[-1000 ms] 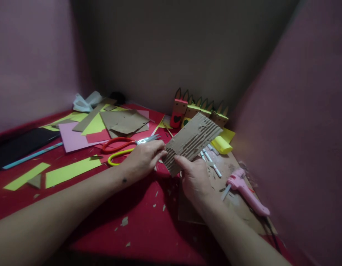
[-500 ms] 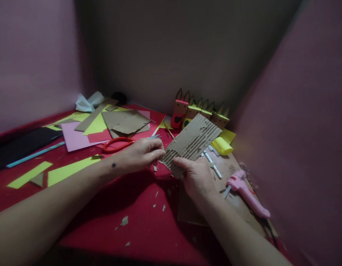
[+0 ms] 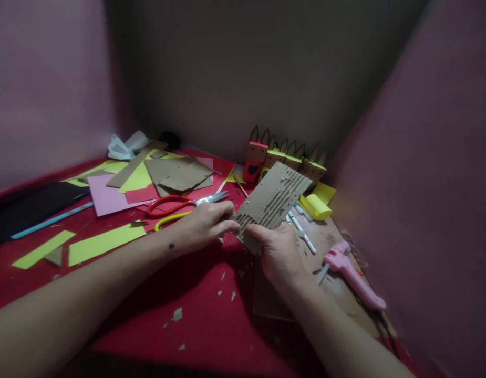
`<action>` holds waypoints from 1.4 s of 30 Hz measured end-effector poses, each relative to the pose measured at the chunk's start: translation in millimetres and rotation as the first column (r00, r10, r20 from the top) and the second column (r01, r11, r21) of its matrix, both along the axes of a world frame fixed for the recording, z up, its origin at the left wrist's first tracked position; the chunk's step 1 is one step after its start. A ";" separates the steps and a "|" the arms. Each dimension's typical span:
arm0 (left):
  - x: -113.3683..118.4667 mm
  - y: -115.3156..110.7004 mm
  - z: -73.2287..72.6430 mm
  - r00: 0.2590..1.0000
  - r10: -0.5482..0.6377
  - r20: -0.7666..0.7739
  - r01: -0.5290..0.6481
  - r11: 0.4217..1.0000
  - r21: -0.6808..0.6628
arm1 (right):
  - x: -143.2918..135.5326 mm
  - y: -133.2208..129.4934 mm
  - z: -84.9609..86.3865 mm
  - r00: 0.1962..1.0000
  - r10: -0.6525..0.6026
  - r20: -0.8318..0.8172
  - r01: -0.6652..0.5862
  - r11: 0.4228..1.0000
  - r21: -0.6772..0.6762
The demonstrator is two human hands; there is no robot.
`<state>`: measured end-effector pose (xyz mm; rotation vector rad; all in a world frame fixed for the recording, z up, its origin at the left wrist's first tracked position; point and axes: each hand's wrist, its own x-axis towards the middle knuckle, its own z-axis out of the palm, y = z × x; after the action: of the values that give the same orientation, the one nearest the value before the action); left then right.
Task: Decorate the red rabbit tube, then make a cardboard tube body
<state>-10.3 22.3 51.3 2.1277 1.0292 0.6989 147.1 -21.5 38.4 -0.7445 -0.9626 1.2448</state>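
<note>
A strip of corrugated cardboard (image 3: 272, 202), its ridges bared and torn paper bits on its face, is held tilted above the table. My right hand (image 3: 280, 252) grips its lower right part, thumb on top and the other fingers beneath it. At the lower left edge of the strip, my left hand (image 3: 215, 223) is closed in a pinch, fingertips on the cardboard. Just behind my left hand lie scissors (image 3: 174, 206) with red and yellow handles, partly covered by that hand.
A pink glue gun (image 3: 351, 273) lies on a cardboard sheet (image 3: 369, 315) at right, near white sticks (image 3: 303, 233) and a yellow roll (image 3: 317, 206). Decorated cardboard figures (image 3: 256, 157) stand behind. Coloured paper (image 3: 106, 197) and cardboard sheets (image 3: 179, 173) cover the left; scraps (image 3: 177, 314) dot the red table.
My left hand has shifted slightly right, up against the cardboard's edge, uncovering more of the scissors. The cardboard strip has tilted a little more upright in my right hand.
</note>
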 end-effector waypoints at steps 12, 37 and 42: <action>-18.4 7.7 16.5 0.988 -0.145 0.047 0.153 0.925 -0.348 | 1.9 2.9 0.4 0.999 0.026 0.047 -0.025 0.999 -0.025; -0.1 -9.2 12.6 0.991 0.120 0.055 -0.102 0.963 -0.249 | 4.9 3.4 3.2 0.994 -0.108 0.020 0.110 0.983 -0.148; -11.2 4.2 13.1 0.985 0.163 0.063 -0.168 0.983 0.077 | 5.6 5.0 5.5 0.993 -0.111 -0.028 0.102 0.968 -0.228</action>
<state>-21.5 26.5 64.4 2.0949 1.1743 0.8904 152.7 -16.5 43.9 -0.9339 -0.7448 1.2824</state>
